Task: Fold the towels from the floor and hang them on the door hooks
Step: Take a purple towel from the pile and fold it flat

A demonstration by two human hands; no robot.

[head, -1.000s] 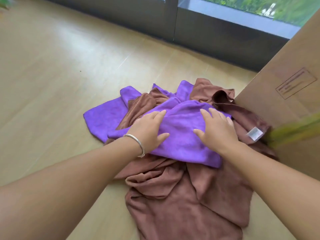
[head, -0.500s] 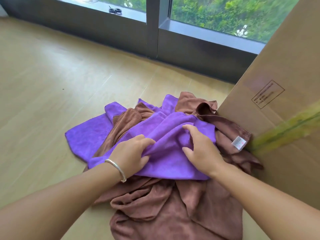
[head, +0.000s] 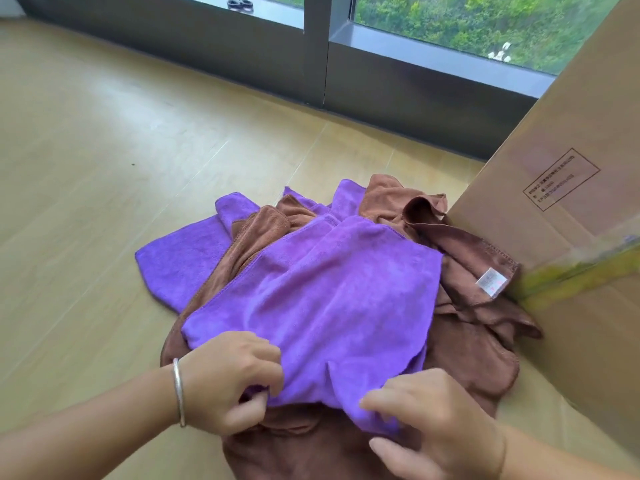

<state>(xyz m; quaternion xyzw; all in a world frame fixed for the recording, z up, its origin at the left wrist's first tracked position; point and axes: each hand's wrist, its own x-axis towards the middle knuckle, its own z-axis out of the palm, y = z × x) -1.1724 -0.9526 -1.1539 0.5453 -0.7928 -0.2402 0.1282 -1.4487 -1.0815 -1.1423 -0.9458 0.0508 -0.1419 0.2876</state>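
Floor [head: 104, 168]: pale wood planks, spreading out to the left of and beyond both hands.
Second purple towel [head: 180, 261]: lies flat on the floor, up and to the left of the left hand, partly tucked under brown cloth.
Left hand [head: 228, 382]: fingers curled and closed — pinching the near left edge of the top purple towel between thumb and fingertips. A silver bangle [head: 178, 389] sits on its wrist.
Top purple towel [head: 318, 299]: spread across the top of the pile, directly beyond both hands; its near edge is gathered in both hands, its far edge reaches toward the window.
Brown towels [head: 464, 348]: crumpled beneath the purple one, showing under and between the hands, to the right of the right hand and at the far side of the pile. How many there are cannot be told.
Right hand [head: 429, 420]: fingers bent, gripping the near right corner of the top purple towel, knuckles toward the camera.
White label [head: 491, 282]: sewn on a brown towel's edge, beyond and to the right of the right hand.
Cardboard box [head: 571, 202]: stands just right of the pile, touching the brown cloth — yellow tape crosses its side.
Window frame [head: 311, 64]: dark, well beyond the hands, greenery behind the glass.
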